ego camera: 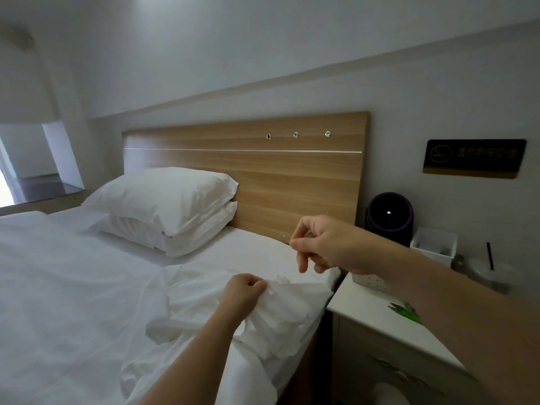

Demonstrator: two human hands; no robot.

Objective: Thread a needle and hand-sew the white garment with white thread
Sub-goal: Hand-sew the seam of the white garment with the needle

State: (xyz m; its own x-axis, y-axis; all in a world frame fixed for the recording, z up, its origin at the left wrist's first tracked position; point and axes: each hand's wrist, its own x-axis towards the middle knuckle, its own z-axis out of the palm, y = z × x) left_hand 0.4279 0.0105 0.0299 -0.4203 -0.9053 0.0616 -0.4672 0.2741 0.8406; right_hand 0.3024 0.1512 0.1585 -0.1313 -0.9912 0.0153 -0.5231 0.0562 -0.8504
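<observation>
Only the head view to go on. The task's thing, the crumpled white cotton garment (295,314), is bunched on the white-sheeted bed (73,287) right at the edge nearest the nightstand.

The left hand (247,290) has its fingers curled in and clamped on a fold of it. My read is that it's pinning the cloth so the seam stays put and a bit taut.

The right hand (321,244) is lifted well above the fabric, in front of the light wooden headboard (248,171). Thumb and forefinger are pressed tip to tip and the other fingers hang loosely bent. That looks like drawing a stitch through, so I'd guess it's pinching the needle. Honestly, needle and thread are too fine to make out against all that white.

Containers are all on the white bedside cabinet (377,320):
- A small white square open-top box (434,244) with something dark inside, can't tell what.
- A clear lidded plastic cup with a black straw (491,271) near it. Contents aren't visible.
- A dark purple round gadget (390,217) standing just behind the box.

Two stacked white pillows (175,206) sit well away from the work.
</observation>
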